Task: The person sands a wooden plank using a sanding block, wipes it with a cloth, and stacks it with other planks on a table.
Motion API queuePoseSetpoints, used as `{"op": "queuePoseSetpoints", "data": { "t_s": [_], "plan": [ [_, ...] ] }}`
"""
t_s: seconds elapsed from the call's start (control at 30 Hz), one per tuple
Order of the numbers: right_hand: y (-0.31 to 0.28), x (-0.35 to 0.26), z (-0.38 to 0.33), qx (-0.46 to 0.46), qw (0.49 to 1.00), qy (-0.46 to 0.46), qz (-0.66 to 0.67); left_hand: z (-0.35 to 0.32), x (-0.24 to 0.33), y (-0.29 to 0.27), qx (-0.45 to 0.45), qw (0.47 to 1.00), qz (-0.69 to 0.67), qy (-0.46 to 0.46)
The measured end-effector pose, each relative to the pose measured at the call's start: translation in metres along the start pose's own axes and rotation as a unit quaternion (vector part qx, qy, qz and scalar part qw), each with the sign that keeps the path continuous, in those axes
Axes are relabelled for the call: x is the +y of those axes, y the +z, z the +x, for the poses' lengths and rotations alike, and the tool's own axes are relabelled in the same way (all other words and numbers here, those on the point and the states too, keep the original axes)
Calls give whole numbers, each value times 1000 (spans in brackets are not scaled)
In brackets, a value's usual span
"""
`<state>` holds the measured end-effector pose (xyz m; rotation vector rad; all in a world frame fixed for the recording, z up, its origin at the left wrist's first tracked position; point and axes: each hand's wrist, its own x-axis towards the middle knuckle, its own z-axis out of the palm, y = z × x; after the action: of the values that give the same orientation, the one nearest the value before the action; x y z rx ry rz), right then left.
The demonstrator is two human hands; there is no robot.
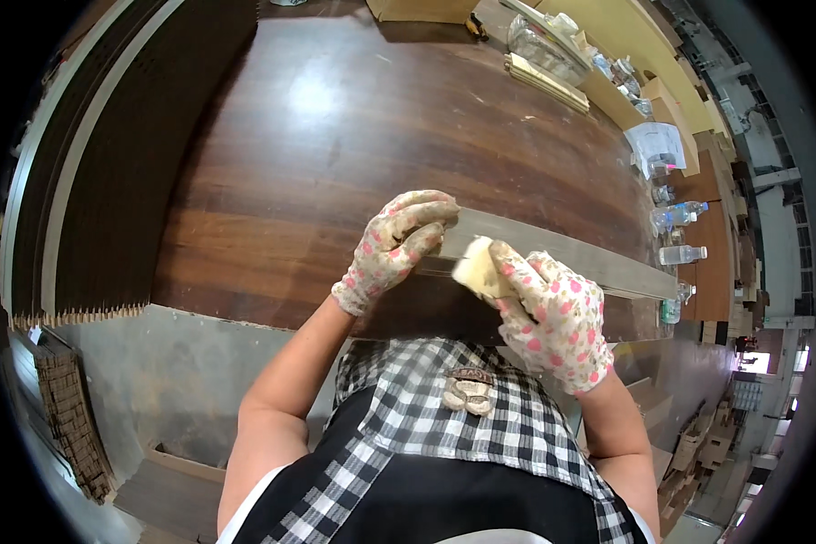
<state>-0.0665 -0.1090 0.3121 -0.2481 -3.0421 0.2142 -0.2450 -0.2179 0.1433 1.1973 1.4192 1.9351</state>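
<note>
A long, narrow grey-brown board [576,247] lies across the dark wooden table [326,163], running off to the right. My left hand [399,243], in a white glove with a pink flower pattern, is closed around the board's left end. In my right hand [558,313], gloved the same way, a pale yellow sponge [479,269] is pinched between thumb and fingers. The sponge is close to the board's near side; whether the two touch I cannot tell. Stains darken the fingers of the left glove.
Stacked dark panels [136,154] rise along the table's left side. Several plastic bottles [680,216] line the right edge. Far right hold a clear jar [544,50], thin wooden strips [546,83] and a paper sheet [655,147]. A cardboard box [422,9] sits at the far edge.
</note>
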Motion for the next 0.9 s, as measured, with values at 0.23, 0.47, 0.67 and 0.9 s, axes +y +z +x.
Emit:
{"op": "queuePoseSetpoints", "data": {
  "t_s": [0.23, 0.47, 0.67, 0.9],
  "plan": [
    [21, -2, 5, -24, 998, -18, -55, 0, -1, 3, -4, 1000, -25, -9],
    [15, -5, 7, 11, 999, -13, -45, 2, -4, 5, 1, 1000, -3, 10],
    [8, 11, -2, -99, 995, -27, 1, 1, 0, 1, 5, 998, 61, 23],
    [26, -4, 8, 2, 999, -32, -16, 2, 1, 6, 5, 999, 22, 26]
  ]
}}
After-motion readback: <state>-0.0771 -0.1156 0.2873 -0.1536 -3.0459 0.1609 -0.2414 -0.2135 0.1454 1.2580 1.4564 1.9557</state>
